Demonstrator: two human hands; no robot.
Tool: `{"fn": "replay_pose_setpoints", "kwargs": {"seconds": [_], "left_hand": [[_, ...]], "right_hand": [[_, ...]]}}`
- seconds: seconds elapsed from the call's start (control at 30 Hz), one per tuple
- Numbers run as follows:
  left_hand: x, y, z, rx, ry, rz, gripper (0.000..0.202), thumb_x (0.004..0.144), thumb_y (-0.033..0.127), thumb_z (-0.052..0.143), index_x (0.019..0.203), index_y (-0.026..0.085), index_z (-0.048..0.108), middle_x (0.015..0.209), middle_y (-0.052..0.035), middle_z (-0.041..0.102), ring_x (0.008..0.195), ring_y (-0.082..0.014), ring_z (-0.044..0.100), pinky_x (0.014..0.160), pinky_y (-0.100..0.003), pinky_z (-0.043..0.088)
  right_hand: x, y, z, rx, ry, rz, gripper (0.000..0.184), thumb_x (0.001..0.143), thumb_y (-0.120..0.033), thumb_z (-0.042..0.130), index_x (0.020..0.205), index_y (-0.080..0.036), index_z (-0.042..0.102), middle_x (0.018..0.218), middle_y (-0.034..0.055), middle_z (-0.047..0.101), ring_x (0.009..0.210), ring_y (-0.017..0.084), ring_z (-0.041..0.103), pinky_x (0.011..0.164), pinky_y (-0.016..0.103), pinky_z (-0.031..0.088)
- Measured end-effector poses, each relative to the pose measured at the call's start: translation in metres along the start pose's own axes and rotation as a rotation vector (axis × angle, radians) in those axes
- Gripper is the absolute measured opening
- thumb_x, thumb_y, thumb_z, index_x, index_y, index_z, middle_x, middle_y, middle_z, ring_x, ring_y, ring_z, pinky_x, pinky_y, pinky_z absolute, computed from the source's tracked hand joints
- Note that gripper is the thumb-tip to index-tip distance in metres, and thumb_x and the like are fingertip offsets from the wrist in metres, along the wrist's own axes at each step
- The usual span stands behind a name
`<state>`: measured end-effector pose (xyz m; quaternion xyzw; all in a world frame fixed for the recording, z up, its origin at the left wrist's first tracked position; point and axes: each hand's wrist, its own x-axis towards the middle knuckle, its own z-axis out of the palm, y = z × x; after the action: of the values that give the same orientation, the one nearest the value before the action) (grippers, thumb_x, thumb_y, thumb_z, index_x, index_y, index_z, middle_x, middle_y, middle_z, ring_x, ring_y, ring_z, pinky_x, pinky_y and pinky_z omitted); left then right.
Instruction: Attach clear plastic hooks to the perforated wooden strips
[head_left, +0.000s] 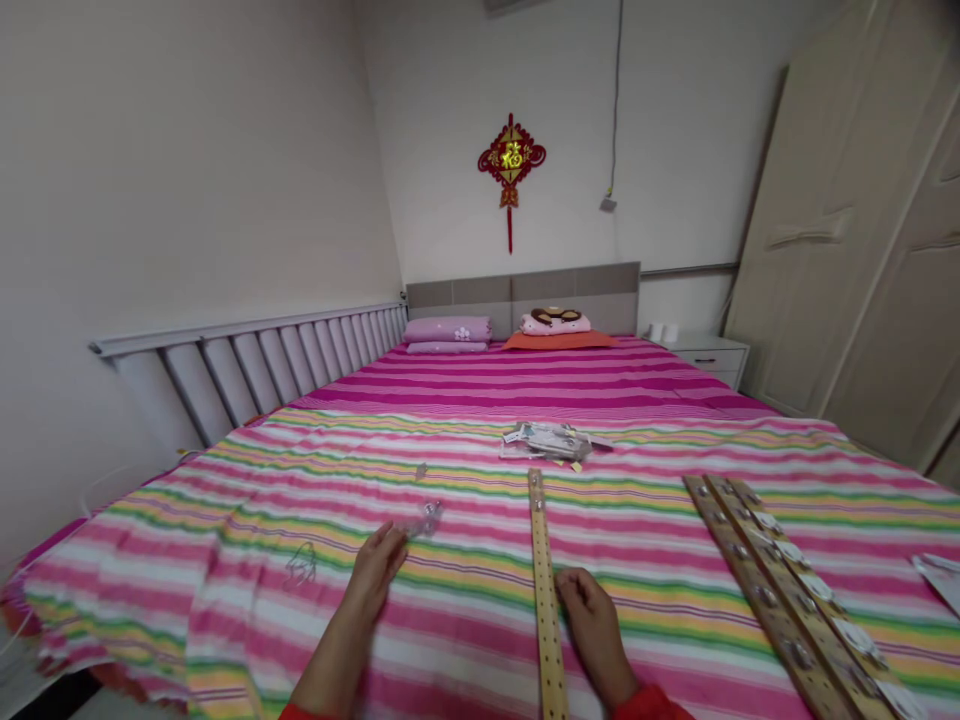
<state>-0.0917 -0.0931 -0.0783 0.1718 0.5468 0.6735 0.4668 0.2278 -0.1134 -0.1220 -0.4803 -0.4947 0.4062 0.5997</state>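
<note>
My left hand (379, 562) reaches over the striped sheet with its fingers together, pinching the near end of a small clear plastic bag (429, 515) with shiny bits in it. Just right of the middle, a long, narrow strip with rows of holes (546, 600) lies pointing away from me, small shiny pieces (536, 490) at its far end. Beside the strip's right edge rests my right hand (592, 615), its fingers curled closed. Whatever those fingers may hold is hidden.
Several similar strips (780, 600) carrying shiny and white round pieces lie at the right. A pile of clear packets (551, 440) sits beyond the middle strip. A small clear scrap (421, 470) and a crumpled clear wrapper (301, 565) lie leftward. Pillows (448, 330) rest by the headboard.
</note>
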Motion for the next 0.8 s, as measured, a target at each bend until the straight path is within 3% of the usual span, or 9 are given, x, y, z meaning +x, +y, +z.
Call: {"fn": "replay_pose_setpoints", "kwargs": {"seconds": [0.07,0.17,0.3,0.43,0.5,0.6,0.7,0.8], "left_hand": [[-0.007,0.004,0.0,-0.029,-0.023,-0.024,0.02,0.076,0.011,0.066,0.094,0.017,0.06,0.079,-0.0024,0.068,0.071,-0.0113,0.067,0.072,-0.024,0.055],[-0.015,0.002,-0.003,-0.007,-0.024,-0.002,0.025,0.073,0.01,0.07,0.095,0.017,0.061,0.081,-0.003,0.068,0.069,-0.0107,0.067,0.068,-0.021,0.055],[-0.024,-0.013,-0.013,0.028,-0.015,0.054,0.039,0.067,0.011,0.075,0.101,0.017,0.059,0.1,-0.008,0.068,0.079,-0.0134,0.068,0.076,-0.026,0.055],[-0.039,-0.033,-0.021,0.13,-0.033,0.151,0.056,0.06,0.024,0.081,0.109,0.015,0.056,0.115,-0.0142,0.062,0.099,-0.0215,0.065,0.085,-0.031,0.053],[-0.048,-0.042,-0.021,0.179,-0.024,0.232,0.069,0.056,0.031,0.082,0.116,0.015,0.053,0.12,-0.0162,0.059,0.105,-0.0243,0.062,0.085,-0.031,0.052],[-0.059,-0.051,-0.015,0.231,0.011,0.296,0.083,0.055,0.038,0.08,0.126,0.014,0.044,0.12,-0.0171,0.055,0.109,-0.0265,0.059,0.081,-0.03,0.053],[-0.064,-0.056,-0.012,0.248,0.044,0.339,0.091,0.058,0.039,0.076,0.136,0.016,0.034,0.116,-0.0146,0.054,0.108,-0.0256,0.058,0.08,-0.03,0.052],[-0.064,-0.059,-0.014,0.237,0.008,0.388,0.093,0.062,0.038,0.074,0.14,0.018,0.027,0.11,-0.0112,0.054,0.106,-0.0236,0.058,0.082,-0.032,0.052]], "right_hand": [[0.0,-0.001,0.0,0.006,0.015,0.002,0.036,0.069,-0.053,0.061,0.063,-0.018,0.06,0.058,-0.0002,0.055,0.058,0.017,0.05,0.055,0.027,0.041],[0.0,-0.003,0.0,0.023,0.034,0.012,0.034,0.067,-0.052,0.063,0.063,-0.018,0.061,0.057,-0.0007,0.055,0.056,0.016,0.049,0.053,0.026,0.04],[0.001,-0.007,-0.004,0.091,0.05,0.118,0.033,0.065,-0.05,0.064,0.062,-0.018,0.06,0.048,-0.0046,0.049,0.042,0.011,0.04,0.042,0.024,0.031],[-0.002,-0.019,0.002,0.117,0.082,0.176,0.03,0.064,-0.047,0.064,0.057,-0.019,0.056,0.045,-0.0051,0.048,0.037,0.009,0.036,0.037,0.023,0.028],[-0.007,-0.031,0.016,0.104,0.008,0.174,0.029,0.064,-0.047,0.063,0.058,-0.019,0.057,0.046,-0.0045,0.049,0.037,0.009,0.037,0.036,0.023,0.028],[-0.014,-0.05,0.049,0.064,-0.256,0.184,0.027,0.068,-0.046,0.059,0.066,-0.019,0.06,0.053,-0.0039,0.053,0.037,0.009,0.039,0.038,0.023,0.031],[-0.017,-0.061,0.089,-0.075,-0.477,0.17,0.027,0.072,-0.043,0.052,0.059,-0.02,0.055,0.055,-0.0031,0.055,0.041,0.01,0.046,0.043,0.023,0.035],[-0.013,-0.059,0.125,-0.13,-0.522,0.177,0.024,0.07,-0.032,0.056,0.05,-0.019,0.052,0.045,-0.0055,0.048,0.044,0.011,0.048,0.046,0.022,0.035]]}}
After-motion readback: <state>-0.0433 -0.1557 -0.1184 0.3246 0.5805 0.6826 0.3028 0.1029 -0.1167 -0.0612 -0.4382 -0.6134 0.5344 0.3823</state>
